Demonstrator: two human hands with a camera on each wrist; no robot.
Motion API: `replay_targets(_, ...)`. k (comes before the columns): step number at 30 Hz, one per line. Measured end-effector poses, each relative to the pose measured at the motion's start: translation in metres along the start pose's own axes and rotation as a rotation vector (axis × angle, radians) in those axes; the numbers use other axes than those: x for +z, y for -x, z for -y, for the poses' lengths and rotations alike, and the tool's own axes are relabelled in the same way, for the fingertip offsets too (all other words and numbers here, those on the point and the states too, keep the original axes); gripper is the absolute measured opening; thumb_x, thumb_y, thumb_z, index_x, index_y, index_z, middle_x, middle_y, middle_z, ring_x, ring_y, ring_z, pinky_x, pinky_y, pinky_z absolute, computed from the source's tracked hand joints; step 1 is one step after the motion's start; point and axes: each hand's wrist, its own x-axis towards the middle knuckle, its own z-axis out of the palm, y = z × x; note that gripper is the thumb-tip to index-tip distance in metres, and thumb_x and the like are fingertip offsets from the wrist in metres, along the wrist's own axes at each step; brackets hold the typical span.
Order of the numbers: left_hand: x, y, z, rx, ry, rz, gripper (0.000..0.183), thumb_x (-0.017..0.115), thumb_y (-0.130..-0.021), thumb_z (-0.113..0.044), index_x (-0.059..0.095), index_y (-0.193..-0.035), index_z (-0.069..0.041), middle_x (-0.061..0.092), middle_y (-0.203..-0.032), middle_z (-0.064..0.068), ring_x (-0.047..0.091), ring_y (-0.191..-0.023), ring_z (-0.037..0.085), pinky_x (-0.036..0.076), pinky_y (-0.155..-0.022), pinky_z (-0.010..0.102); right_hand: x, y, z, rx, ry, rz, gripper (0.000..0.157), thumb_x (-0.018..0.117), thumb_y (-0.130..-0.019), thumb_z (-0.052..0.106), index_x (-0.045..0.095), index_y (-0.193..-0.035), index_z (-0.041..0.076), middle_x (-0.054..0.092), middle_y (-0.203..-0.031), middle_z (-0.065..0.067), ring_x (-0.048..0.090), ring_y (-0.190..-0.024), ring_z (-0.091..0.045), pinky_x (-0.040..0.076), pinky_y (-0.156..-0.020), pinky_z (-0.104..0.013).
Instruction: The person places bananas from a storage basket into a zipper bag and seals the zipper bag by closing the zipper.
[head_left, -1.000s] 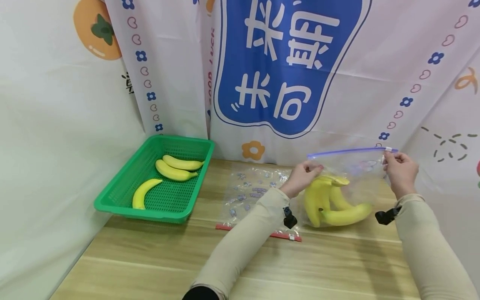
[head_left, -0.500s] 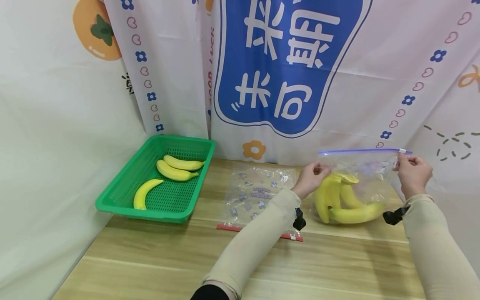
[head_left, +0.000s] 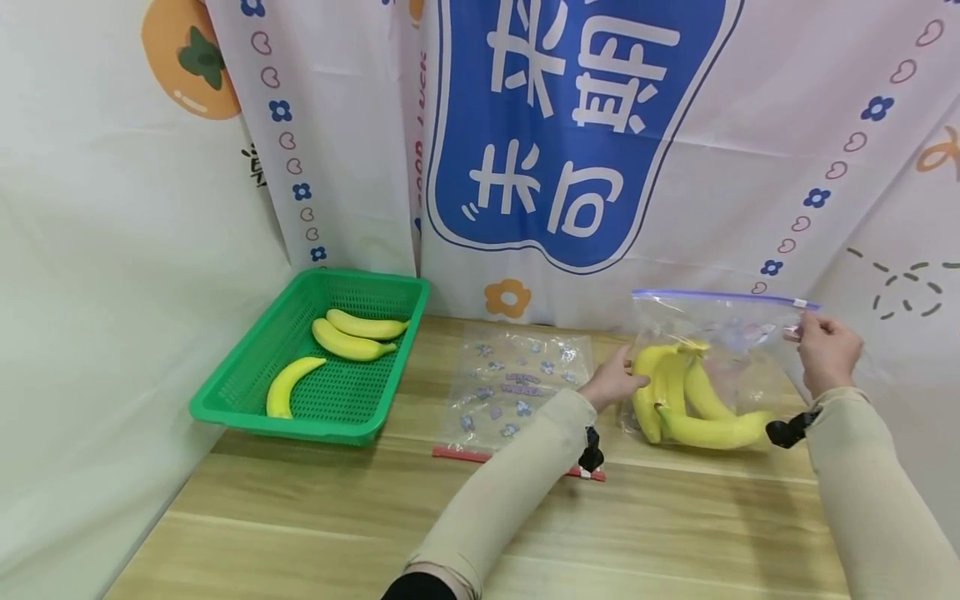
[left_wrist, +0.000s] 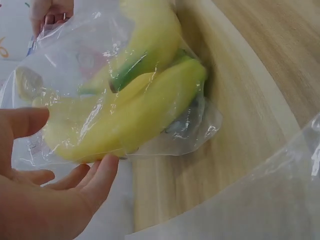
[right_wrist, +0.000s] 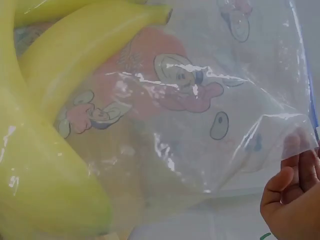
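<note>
A clear slider zip bag (head_left: 738, 321) with a purple zip strip stands at the right of the table, several bananas (head_left: 712, 429) inside it. My right hand (head_left: 831, 354) pinches the bag's upper right corner, just below the white slider (head_left: 800, 303). At the bag's left side is my left hand (head_left: 613, 382), level with the upright bananas. In the left wrist view the left hand (left_wrist: 55, 195) has thumb and fingers spread apart, fingertips against the film beside a banana (left_wrist: 145, 112). Printed pink cartoon figures show on the film in the right wrist view.
A second clear zip bag (head_left: 487, 387) with a red zip strip lies flat on the wooden table (head_left: 315, 517), partly behind the left forearm. A green basket (head_left: 367, 429) at the left holds three bananas (head_left: 352, 340). Printed cloth (head_left: 360, 167) hangs behind the table.
Both hands and the filled bag have shifted right. The left hand has let go of the film near the bag's upper left and moved down beside the bananas; the right keeps its pinch.
</note>
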Motion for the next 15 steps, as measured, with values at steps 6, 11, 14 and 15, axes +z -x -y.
replay_targets(6,0.003,-0.001,0.012,0.025,0.089,0.084,0.060,0.062,-0.080,-0.008,0.034,-0.132,-0.011,0.046,-0.124,0.013,0.052,-0.101,0.022,0.043,-0.083,0.030,0.000,-0.003,-0.011,-0.032,-0.084,0.061,0.015,0.053,-0.087,0.020,0.053,-0.099,0.011,0.061,-0.071,0.010,0.060,-0.062,-0.002,0.045,-0.051,-0.013)
replay_targets(11,0.008,0.000,0.023,0.008,0.142,0.177,0.059,0.059,-0.081,-0.006,0.032,-0.133,-0.009,0.048,-0.121,0.014,0.053,-0.099,0.022,0.043,-0.085,0.034,-0.002,-0.007,-0.017,-0.008,-0.085,0.040,0.027,0.050,-0.089,0.016,0.048,-0.116,0.012,0.060,-0.074,0.011,0.060,-0.063,-0.003,0.045,-0.053,-0.012)
replay_targets(14,0.011,0.002,0.026,-0.052,0.094,0.197,0.058,0.060,-0.082,-0.015,0.033,-0.133,-0.010,0.047,-0.122,0.013,0.052,-0.100,0.023,0.042,-0.084,0.038,-0.002,-0.008,-0.020,0.008,-0.062,0.056,0.049,0.048,-0.089,0.012,0.029,-0.134,0.009,0.058,-0.081,0.010,0.061,-0.068,-0.003,0.046,-0.061,-0.013)
replay_targets(15,0.011,0.002,0.027,-0.067,0.067,0.195,0.060,0.059,-0.082,-0.018,0.032,-0.134,-0.011,0.045,-0.125,0.012,0.050,-0.104,0.024,0.041,-0.086,0.039,-0.001,-0.008,-0.021,0.005,-0.047,0.068,0.056,0.049,-0.088,0.012,0.022,-0.137,0.007,0.058,-0.083,0.010,0.060,-0.070,-0.002,0.046,-0.064,-0.013)
